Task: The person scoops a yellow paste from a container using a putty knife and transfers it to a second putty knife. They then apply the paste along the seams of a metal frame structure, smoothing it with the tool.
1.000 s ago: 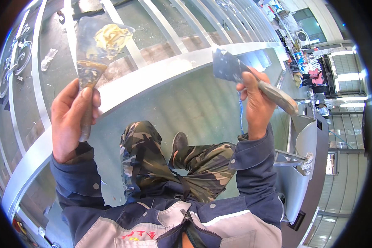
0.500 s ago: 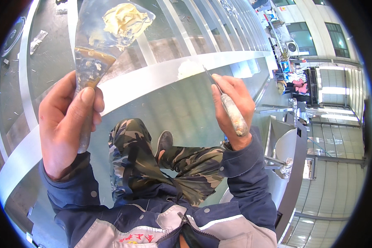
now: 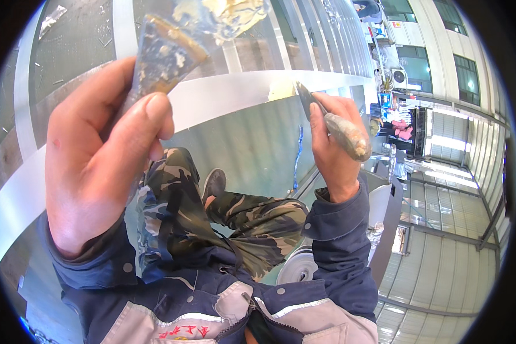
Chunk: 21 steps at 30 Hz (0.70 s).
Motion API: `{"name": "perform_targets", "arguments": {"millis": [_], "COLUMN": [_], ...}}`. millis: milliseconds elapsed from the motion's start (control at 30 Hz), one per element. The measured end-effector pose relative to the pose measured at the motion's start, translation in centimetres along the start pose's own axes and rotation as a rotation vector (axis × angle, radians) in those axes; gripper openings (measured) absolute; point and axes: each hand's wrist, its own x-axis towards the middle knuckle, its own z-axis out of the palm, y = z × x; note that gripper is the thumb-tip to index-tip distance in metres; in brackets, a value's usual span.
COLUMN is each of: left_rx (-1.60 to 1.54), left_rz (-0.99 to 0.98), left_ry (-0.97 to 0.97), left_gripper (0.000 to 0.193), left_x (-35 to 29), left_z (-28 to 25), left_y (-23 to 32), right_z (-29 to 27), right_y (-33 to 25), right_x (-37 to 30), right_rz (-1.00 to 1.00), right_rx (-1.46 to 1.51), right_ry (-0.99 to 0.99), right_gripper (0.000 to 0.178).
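Note:
My left hand [image 3: 94, 152] is closed round the handle of a wide putty knife [image 3: 169, 54], raised at the upper left. Cream putty [image 3: 235, 16] lies in a heap on its blade, which runs out of the top of the view. My right hand [image 3: 335, 163] grips a smaller putty knife [image 3: 347, 136] with a worn, smeared handle. Its blade points up and left, close to a pale yellow putty patch [image 3: 282, 89] on the white metal bar [image 3: 218, 97]. Whether the blade touches the bar I cannot tell.
Parallel white slats [image 3: 258, 54] run beyond the bar. A twisted blue strip [image 3: 298, 157] lies on the green floor. Near my right sleeve is a grey round object [image 3: 298, 269]. An air-conditioner unit [image 3: 399, 76] and piled goods stand at the right by the building wall.
My left hand and the wide putty knife have come closer and look larger. My right hand has turned the smaller knife slightly and moved right in the view. The view itself has shifted.

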Motion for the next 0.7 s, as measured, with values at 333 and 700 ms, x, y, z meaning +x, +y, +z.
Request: {"name": "perform_targets", "arguments": {"millis": [333,700], "left_rx": [-0.012,-0.027], "left_rz": [-0.008,0.025], "left_ry": [-0.041,-0.108], "left_gripper": [0.047,0.043], "left_x": [-0.2,-0.2], "left_z": [-0.7,-1.0], "left_y": [0.3,0.2], "right_z": [0.4,0.3], "right_y": [-1.5,-1.0], "right_x": [0.9,0.9], "right_rz": [0.034,0.051], "right_rx": [-0.044,-0.029], "right_ry": [-0.068,-0.027], "right_gripper": [0.018,0.017]}}
